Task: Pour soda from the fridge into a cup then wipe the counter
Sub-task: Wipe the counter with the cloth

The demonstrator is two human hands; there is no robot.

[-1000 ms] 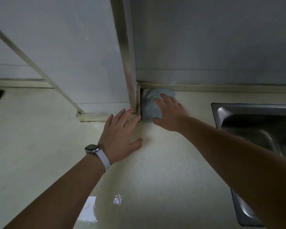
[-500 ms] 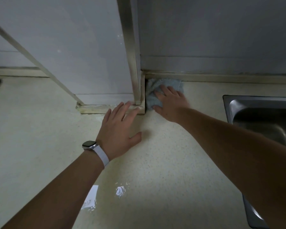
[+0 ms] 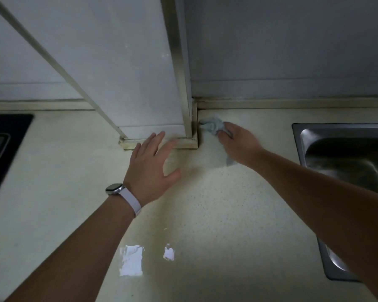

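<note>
Head view: pale speckled worktop (image 3: 238,214) seen from above, w/ white wall panels at the far side. A metal-trimmed corner post (image 3: 179,68) juts out at centre, its base on the worktop. Right hand (image 3: 238,142) lies on a grey-blue cloth (image 3: 213,125), fingers curled over it and gripping it, just right of the post base in the far corner; a bit of cloth also shows at the near side of the hand. Left hand (image 3: 151,168) is open, fingers spread, holding nothing, fingertips at the post's base trim; can't tell if palm touches the worktop. White-strapped watch (image 3: 115,188) on left wrist. Steel sink (image 3: 345,162) at right, partly behind the right forearm. Black hob (image 3: 2,140) at far left edge. Bright reflections (image 3: 131,260) near centre.
</note>
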